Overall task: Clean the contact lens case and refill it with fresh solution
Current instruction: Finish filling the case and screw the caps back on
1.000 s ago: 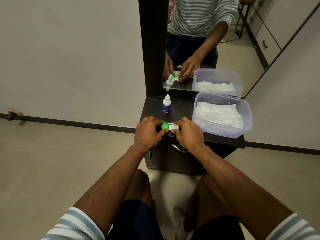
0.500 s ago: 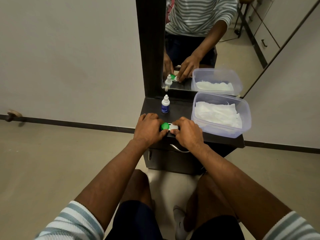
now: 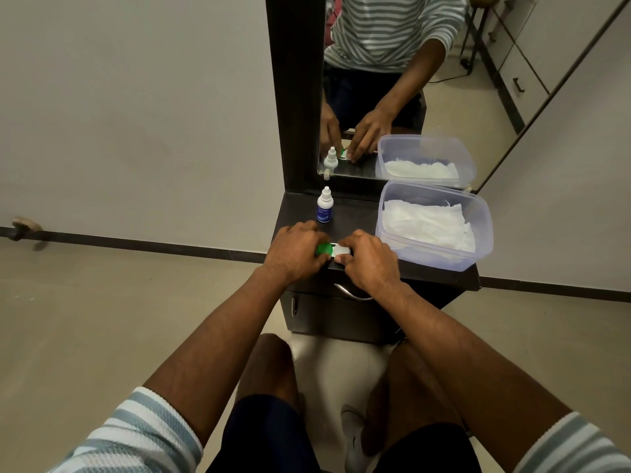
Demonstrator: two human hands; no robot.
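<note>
At bottom of frame, two striped sleeves and bare forearms, reaching up toward the middle. Just above them, at frame centre, left hand (image 3: 293, 254) and right hand (image 3: 368, 264), meeting over the contact lens case (image 3: 336, 251) at the front edge of the dark dresser top (image 3: 355, 216).

Left fingers curled and clamped round the green cap (image 3: 323, 249), thumb at its near side. Right fingers closed on the white end of the case (image 3: 342, 250), pinning it flat to the surface.

Against a second ago, almost nothing different: same grip, same spot, case not lifted, both caps on. Left knuckles turned very slightly, probably a twist at the green cap, too slight to be sure. Judged from that, only at the opening step, with emptying, wiping and refilling all ahead. May need a firmer hold from the right hand if the cap sticks.

Below the hands, a curved metal drawer handle (image 3: 351, 295) on the cabinet front.

Farther up, just beyond the left hand, a small solution bottle (image 3: 324, 209), upright, capped, untouched. To the right of centre, a clear plastic tub (image 3: 485, 233) holding white tissues (image 3: 426, 223), near the right hand but apart from it.

Behind these, a tall dark-framed mirror (image 3: 478, 80) filling the upper middle and right, repeating hands, bottle and tub. At left, plain pale wall above a dark skirting line, and beige floor.
</note>
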